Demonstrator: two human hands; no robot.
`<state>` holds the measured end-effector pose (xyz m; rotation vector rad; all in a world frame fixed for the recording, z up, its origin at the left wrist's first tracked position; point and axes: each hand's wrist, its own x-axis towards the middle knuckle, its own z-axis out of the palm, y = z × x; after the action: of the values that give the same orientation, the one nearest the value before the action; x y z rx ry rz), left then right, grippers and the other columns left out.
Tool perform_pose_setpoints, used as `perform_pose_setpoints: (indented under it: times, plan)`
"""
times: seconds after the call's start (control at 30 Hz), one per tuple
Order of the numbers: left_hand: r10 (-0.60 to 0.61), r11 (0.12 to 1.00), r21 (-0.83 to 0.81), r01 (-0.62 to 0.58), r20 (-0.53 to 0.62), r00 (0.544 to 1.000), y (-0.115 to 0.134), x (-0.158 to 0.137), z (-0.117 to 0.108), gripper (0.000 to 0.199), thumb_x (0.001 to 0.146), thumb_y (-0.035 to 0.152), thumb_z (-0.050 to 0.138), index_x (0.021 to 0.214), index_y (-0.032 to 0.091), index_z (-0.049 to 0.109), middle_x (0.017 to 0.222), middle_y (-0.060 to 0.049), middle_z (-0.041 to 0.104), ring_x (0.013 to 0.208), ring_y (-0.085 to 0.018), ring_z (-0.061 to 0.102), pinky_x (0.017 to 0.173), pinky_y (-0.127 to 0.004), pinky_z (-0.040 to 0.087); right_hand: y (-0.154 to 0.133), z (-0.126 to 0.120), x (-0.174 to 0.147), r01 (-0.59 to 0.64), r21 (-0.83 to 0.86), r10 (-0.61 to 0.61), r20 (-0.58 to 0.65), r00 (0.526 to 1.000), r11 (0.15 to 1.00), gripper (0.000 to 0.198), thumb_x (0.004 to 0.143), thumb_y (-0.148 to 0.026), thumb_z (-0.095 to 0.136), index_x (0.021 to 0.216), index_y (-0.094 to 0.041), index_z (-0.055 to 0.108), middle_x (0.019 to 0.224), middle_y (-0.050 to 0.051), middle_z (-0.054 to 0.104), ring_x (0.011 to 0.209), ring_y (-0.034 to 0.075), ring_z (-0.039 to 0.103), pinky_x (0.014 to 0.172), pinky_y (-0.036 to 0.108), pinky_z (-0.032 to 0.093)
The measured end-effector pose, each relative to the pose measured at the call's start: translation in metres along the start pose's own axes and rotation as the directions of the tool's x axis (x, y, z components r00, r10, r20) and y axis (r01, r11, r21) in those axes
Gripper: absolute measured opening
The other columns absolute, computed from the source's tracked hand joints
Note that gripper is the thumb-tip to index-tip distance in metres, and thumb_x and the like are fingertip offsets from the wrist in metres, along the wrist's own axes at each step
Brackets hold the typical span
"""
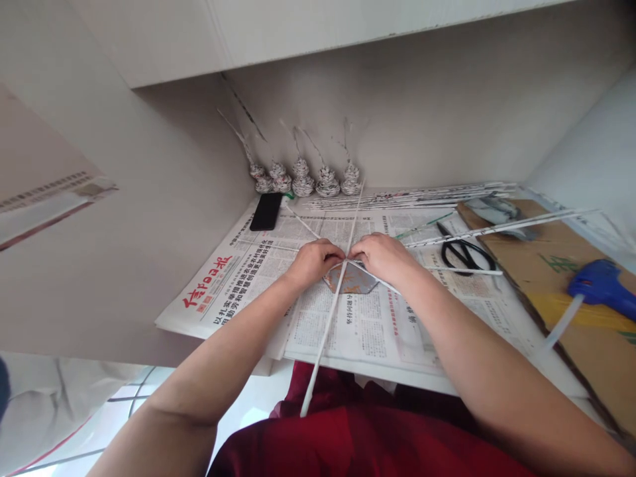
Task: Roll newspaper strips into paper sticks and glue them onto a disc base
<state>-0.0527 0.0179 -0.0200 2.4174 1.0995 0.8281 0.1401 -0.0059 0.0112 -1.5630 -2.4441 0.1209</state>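
Several thin rolled-paper sticks point(330, 318) cross at one point, spreading outward like spokes over a grey patterned piece with angled edges point(358, 279). My left hand point(318, 260) is closed at the left of the crossing, its thumb and fingertips pinching the paper sticks. Opposite it, my right hand point(380, 255) pinches the sticks just right of the crossing. The fingertips of both hands nearly meet. One long stick runs between them toward my body and past the table edge. Exactly which sticks each hand grips is partly hidden by the fingers.
Newspaper point(268, 291) covers the table. Several woven paper gourds point(326, 182) line the back wall, near a black phone point(266, 212). Behind lie loose paper sticks point(397, 199). At right are black scissors point(464, 257), cardboard point(541, 265) and a blue glue gun point(601, 285). A shelf point(318, 33) overhangs.
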Motion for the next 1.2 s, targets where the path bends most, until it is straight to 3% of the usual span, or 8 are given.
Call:
perform_pose_setpoints:
  times: [0.23,0.5,0.77,0.93,1.13,1.2]
  plan:
    - [-0.003,1.000,-0.022,0.002,-0.019,1.000,-0.001,-0.002,0.002,0.013,0.078,0.015,0.061,0.084,0.021,0.072,0.083,-0.001,0.067,0.077,-0.013,0.061,0.076,-0.024,0.046,-0.011,0.001,0.000,-0.050,-0.085,0.052,0.018,0.998,0.995,0.032,0.081,-0.010,0.050,0.087,-0.030,0.074,0.094,0.002,0.071,0.091,0.022,0.055,0.071,0.029,0.040]
    - [-0.089,0.989,-0.123,0.082,-0.052,0.995,-0.005,-0.004,0.008,0.013,0.075,0.017,0.065,0.088,0.018,0.065,0.079,-0.001,0.065,0.071,-0.012,0.059,0.068,-0.023,0.047,-0.014,0.002,-0.001,-0.053,-0.095,0.053,0.007,0.999,0.994,0.029,0.080,-0.010,0.052,0.083,-0.027,0.075,0.092,0.004,0.071,0.094,0.023,0.055,0.071,0.029,0.041]
    - [-0.094,0.987,-0.136,0.088,-0.041,0.995,-0.008,-0.003,0.007,0.014,0.075,0.018,0.066,0.089,0.016,0.066,0.082,-0.003,0.064,0.072,-0.012,0.059,0.070,-0.023,0.049,0.009,0.008,0.004,-0.064,0.182,0.069,-0.024,0.997,0.981,0.026,0.081,-0.018,0.054,0.090,-0.029,0.075,0.095,-0.003,0.074,0.091,0.017,0.065,0.079,0.026,0.045]
    - [-0.101,0.985,-0.142,0.097,-0.022,0.995,-0.008,-0.002,0.007,0.014,0.075,0.018,0.066,0.089,0.016,0.066,0.082,-0.003,0.064,0.072,-0.012,0.060,0.069,-0.023,0.049,0.014,0.006,0.004,-0.045,0.193,0.051,-0.027,0.998,0.980,0.025,0.081,-0.018,0.055,0.088,-0.028,0.075,0.093,-0.003,0.075,0.090,0.017,0.066,0.078,0.026,0.046]
    - [-0.114,0.985,-0.132,0.111,-0.015,0.993,-0.007,-0.002,0.005,0.016,0.075,0.018,0.065,0.090,0.016,0.067,0.083,-0.003,0.065,0.072,-0.012,0.060,0.070,-0.023,0.049,0.017,-0.005,0.002,-0.095,0.195,0.113,-0.086,0.990,0.976,0.025,0.080,-0.017,0.055,0.089,-0.028,0.076,0.092,-0.002,0.075,0.089,0.017,0.066,0.079,0.026,0.046]
    - [-0.112,0.985,-0.131,0.110,-0.011,0.994,-0.007,-0.002,0.004,0.015,0.074,0.018,0.065,0.090,0.016,0.067,0.083,-0.003,0.065,0.072,-0.012,0.060,0.070,-0.023,0.049,0.015,-0.005,0.002,-0.056,0.217,0.079,-0.097,0.992,0.975,0.025,0.081,-0.017,0.055,0.090,-0.028,0.075,0.092,-0.002,0.075,0.087,0.016,0.065,0.078,0.025,0.045]
